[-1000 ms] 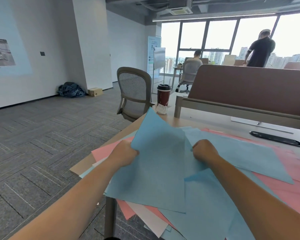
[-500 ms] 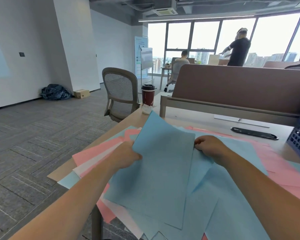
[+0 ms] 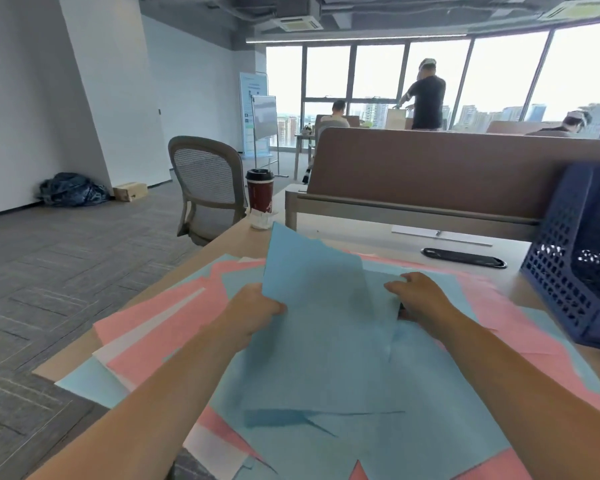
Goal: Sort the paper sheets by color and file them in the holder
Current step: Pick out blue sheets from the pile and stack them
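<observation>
Pinching a thin blue sheet (image 3: 319, 306) by its left edge, our left hand (image 3: 253, 310) holds it tilted; whether our right hand (image 3: 421, 296) grips, we cannot tell; the perforated holder (image 3: 568, 271) stands near.

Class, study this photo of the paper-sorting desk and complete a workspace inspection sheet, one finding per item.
Surface: wooden desk, mostly covered by loose sheets.
Job's things: blue sheets, pink sheets and a white sheet overlapping, unsorted; blue mesh holder at the right.
Clutter: coffee cup, crumpled tissue, black flat object.
Hands: left hand grips the lifted blue sheet; right hand at its right edge, grip unclear.
Cables: nothing seen.
Surroundings: office chair, desk partition, people near the windows.
</observation>
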